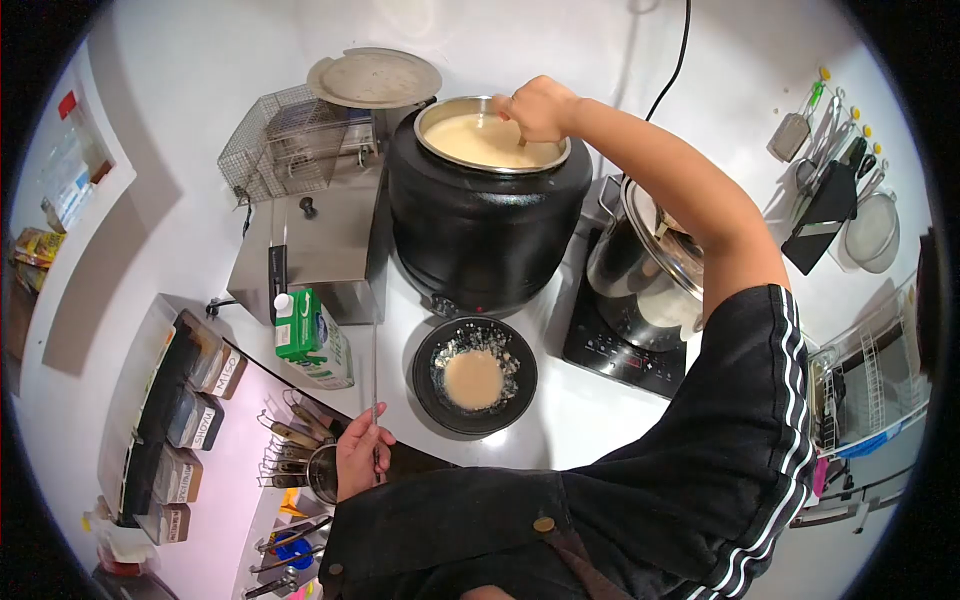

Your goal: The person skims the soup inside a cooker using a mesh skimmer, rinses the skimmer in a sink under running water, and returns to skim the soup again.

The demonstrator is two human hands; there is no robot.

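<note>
My right hand (540,108) is closed over the mouth of a black soup kettle (485,235) that holds a pale creamy liquid (468,138). A short brownish piece shows just below the fist, but what the fingers grip is mostly hidden. Low on the left, my left hand (363,450) is wrapped around a long thin metal utensil (376,375) pointing away from me. Its kind does not show. Between the kettle and my body sits a black bowl (425,372) with a beige liquid in it and pale crumbly bits around its inner wall.
A green-and-white carton (312,340) stands left of the bowl beside a metal box fryer (320,235) with a wire basket (285,140). At right, a steel pot (625,275) occupies a black induction cooker (615,350). Utensils (835,170) hang on the right wall; labelled containers (200,420) line the left.
</note>
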